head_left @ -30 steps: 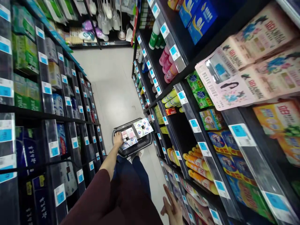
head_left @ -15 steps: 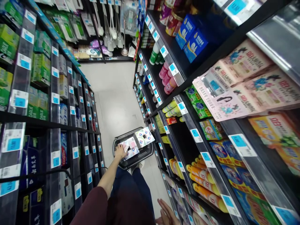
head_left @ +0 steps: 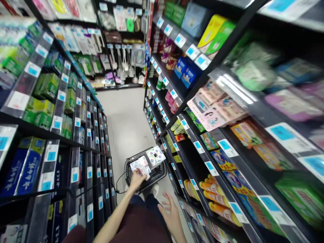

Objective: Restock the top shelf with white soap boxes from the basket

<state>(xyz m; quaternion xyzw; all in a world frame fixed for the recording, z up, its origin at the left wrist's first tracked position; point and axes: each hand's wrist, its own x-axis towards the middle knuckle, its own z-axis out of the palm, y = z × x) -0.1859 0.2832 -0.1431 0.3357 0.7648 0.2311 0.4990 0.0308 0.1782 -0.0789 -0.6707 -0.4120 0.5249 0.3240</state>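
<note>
My left hand [head_left: 137,179] reaches down into a black shopping basket [head_left: 158,171] on the floor by my feet. Its fingers are closed on the near edge of a small white packet [head_left: 144,169], blurred, with faint pink and blue print. Beside that packet lies a larger white pack with colourful print [head_left: 155,156], at the basket's right side. My right hand [head_left: 170,210] hangs in the air nearer to me, fingers spread and holding nothing. It is apart from the basket and the right-hand shelves.
Tall shelves line both sides: toothpaste boxes [head_left: 42,113] on the left, orange bottles [head_left: 217,195] and pink soap packs [head_left: 210,111] on the right. Pale floor [head_left: 124,118] runs ahead to hanging brushes [head_left: 124,67]. A thin black cable [head_left: 117,184] shows beside the basket.
My view has tilted up and shifted. My left hand has closed on the white packet and moved nearer me. My right hand has come up further into view with fingers spread.
</note>
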